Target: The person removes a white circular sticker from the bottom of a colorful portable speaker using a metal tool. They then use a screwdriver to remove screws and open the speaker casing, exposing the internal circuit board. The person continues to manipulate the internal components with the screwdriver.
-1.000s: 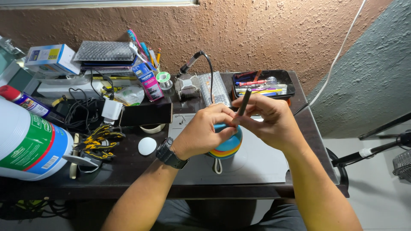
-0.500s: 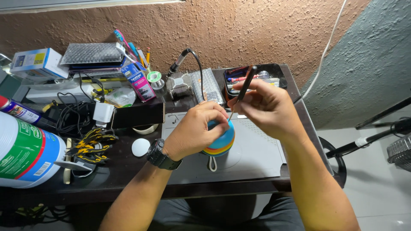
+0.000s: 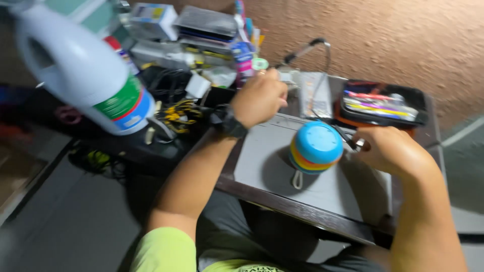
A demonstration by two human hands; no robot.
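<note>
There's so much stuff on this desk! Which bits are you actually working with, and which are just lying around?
In use:
round blue speaker
thin tool in the right hand
grey mat under the speaker

Lying about:
white jug
tool case
yellow cutters
boxes at the back

The left hand is raised off the speaker, closed; contents unclear.

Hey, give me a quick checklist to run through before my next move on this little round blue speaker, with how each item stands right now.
1. Round blue speaker resting on the grey mat: ok.
2. Left hand on the speaker: not ok, it is lifted off toward the clutter behind.
3. Right hand gripping the thin tool: ok, though blurred.
4. Tool tip meeting the speaker: cannot tell.
5. Speaker's loop strap lying free on the mat: ok.
6. Tool tray within reach behind the right hand: ok.
</note>
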